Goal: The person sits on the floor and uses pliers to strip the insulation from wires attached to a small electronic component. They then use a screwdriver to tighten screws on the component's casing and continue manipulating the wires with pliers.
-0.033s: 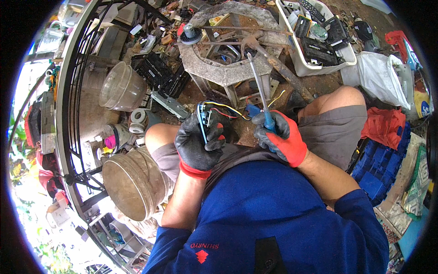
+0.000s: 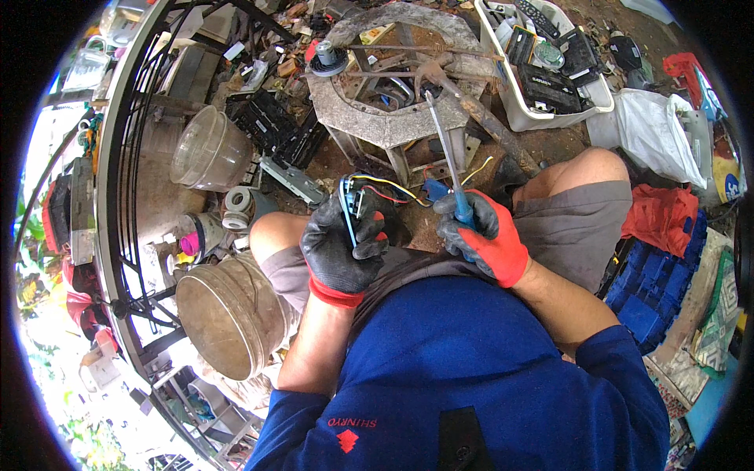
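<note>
Change: none seen — both hands sit as before.
Left hand (image 2: 343,253): fingers clasp a small wired part (image 2: 351,206).
Right hand (image 2: 481,235): fingers grip a screwdriver (image 2: 448,153).
White bin (image 2: 514,106), far right: black boxes — remotes.

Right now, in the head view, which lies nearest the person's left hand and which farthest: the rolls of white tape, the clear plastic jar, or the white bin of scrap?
From the left hand:
1. Rolls of white tape, just to its left.
2. Clear plastic jar, farther up and left.
3. White bin, far off at upper right.
</note>
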A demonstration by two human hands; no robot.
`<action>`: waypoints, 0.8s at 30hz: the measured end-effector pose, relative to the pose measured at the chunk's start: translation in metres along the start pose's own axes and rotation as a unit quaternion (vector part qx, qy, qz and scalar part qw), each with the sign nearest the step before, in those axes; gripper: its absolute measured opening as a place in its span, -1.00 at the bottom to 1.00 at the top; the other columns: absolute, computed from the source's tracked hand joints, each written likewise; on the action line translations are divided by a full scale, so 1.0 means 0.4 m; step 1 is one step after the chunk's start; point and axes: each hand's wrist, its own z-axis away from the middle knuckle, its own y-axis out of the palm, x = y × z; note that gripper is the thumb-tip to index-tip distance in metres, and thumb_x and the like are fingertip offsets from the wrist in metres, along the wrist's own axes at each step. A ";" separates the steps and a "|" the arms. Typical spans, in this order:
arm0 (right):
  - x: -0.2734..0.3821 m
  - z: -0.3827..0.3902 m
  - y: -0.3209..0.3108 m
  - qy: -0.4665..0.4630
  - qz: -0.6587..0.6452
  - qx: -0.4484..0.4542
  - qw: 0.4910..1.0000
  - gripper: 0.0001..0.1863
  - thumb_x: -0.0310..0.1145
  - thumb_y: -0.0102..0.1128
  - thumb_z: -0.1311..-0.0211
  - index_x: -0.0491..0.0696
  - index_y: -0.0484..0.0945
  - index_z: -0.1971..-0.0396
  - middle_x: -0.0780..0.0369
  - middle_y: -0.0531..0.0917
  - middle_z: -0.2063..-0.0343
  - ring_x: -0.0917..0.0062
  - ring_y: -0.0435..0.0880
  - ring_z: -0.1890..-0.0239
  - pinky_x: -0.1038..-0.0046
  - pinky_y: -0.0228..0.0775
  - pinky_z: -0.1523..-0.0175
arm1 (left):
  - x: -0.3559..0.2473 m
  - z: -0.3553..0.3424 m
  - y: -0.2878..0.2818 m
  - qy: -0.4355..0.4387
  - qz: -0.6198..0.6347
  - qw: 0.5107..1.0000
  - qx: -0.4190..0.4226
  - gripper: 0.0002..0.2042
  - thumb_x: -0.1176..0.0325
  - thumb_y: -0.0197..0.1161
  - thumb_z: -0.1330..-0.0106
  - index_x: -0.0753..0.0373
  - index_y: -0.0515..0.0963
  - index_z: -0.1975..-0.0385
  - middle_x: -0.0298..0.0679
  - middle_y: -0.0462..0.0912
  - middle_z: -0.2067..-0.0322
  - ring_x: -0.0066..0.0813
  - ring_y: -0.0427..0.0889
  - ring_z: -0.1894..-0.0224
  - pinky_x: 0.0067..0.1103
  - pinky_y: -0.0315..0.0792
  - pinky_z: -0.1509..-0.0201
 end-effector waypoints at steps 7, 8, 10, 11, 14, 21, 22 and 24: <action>-0.025 0.020 -0.005 -0.001 0.099 0.023 0.995 -0.66 -0.54 0.07 -0.40 -0.12 0.46 -0.15 0.32 0.61 0.29 0.72 0.52 0.31 0.61 0.41 0.18 | 0.021 0.027 0.014 0.081 -0.149 0.982 -0.080 -0.59 0.14 0.07 -0.44 0.20 0.43 -0.20 -0.21 0.61 0.19 -0.49 0.49 0.47 -0.62 0.35 0.58; -0.034 0.025 -0.007 -0.022 0.107 0.024 0.994 -0.65 -0.54 0.05 -0.41 -0.11 0.45 -0.16 0.32 0.60 0.29 0.71 0.52 0.30 0.61 0.41 0.18 | 0.022 0.028 0.021 0.104 -0.168 0.976 -0.087 -0.58 0.14 0.09 -0.45 0.20 0.43 -0.21 -0.25 0.61 0.24 -0.53 0.47 0.50 -0.64 0.33 0.61; -0.053 0.027 -0.013 -0.028 0.127 0.029 0.991 -0.63 -0.54 0.04 -0.42 -0.12 0.43 -0.19 0.30 0.61 0.27 0.68 0.54 0.27 0.58 0.44 0.13 | 0.025 0.027 0.035 0.150 -0.206 0.962 -0.101 -0.57 0.15 0.13 -0.47 0.21 0.41 -0.24 -0.32 0.59 0.34 -0.61 0.43 0.56 -0.69 0.28 0.66; -0.061 0.027 -0.018 -0.013 0.140 0.034 0.989 -0.61 -0.54 0.05 -0.41 -0.14 0.42 -0.21 0.28 0.62 0.24 0.66 0.55 0.25 0.55 0.45 0.10 | 0.024 0.024 0.041 0.156 -0.234 0.955 -0.092 -0.57 0.15 0.15 -0.46 0.21 0.41 -0.24 -0.33 0.58 0.34 -0.63 0.41 0.58 -0.71 0.26 0.66; -0.075 0.010 -0.026 -0.081 0.283 0.018 0.956 -0.53 -0.55 0.09 -0.37 -0.18 0.35 -0.27 0.16 0.64 0.11 0.53 0.61 0.11 0.46 0.46 -0.06 | 0.014 0.007 0.049 0.165 -0.290 0.939 -0.081 -0.57 0.14 0.19 -0.45 0.20 0.42 -0.22 -0.36 0.56 0.36 -0.69 0.35 0.62 -0.76 0.21 0.67; 0.004 0.011 -0.018 -0.100 0.221 0.126 0.962 -0.30 -0.59 0.20 -0.19 -0.25 0.23 -0.37 0.00 0.51 -0.25 0.31 0.50 -0.31 0.35 0.28 -0.37 | -0.042 0.001 0.029 0.128 -0.260 0.953 -0.091 -0.65 0.03 0.12 -0.49 0.12 0.50 -0.09 -0.41 0.57 0.35 -0.70 0.35 0.60 -0.76 0.16 0.68; 0.015 0.010 -0.014 -0.089 0.225 0.132 0.961 -0.29 -0.58 0.21 -0.16 -0.25 0.25 -0.36 0.01 0.52 -0.25 0.31 0.51 -0.31 0.35 0.29 -0.36 | -0.047 -0.001 0.025 0.139 -0.246 0.953 -0.104 -0.64 0.02 0.11 -0.50 0.13 0.50 -0.09 -0.42 0.57 0.34 -0.70 0.36 0.59 -0.75 0.16 0.68; 0.030 0.005 -0.007 -0.064 0.232 0.142 0.960 -0.28 -0.58 0.23 -0.11 -0.24 0.28 -0.35 0.01 0.52 -0.25 0.30 0.52 -0.31 0.35 0.31 -0.35 | -0.054 -0.002 0.020 0.142 -0.234 0.955 -0.112 -0.61 0.02 0.09 -0.51 0.15 0.48 -0.14 -0.44 0.57 0.35 -0.70 0.38 0.58 -0.74 0.16 0.69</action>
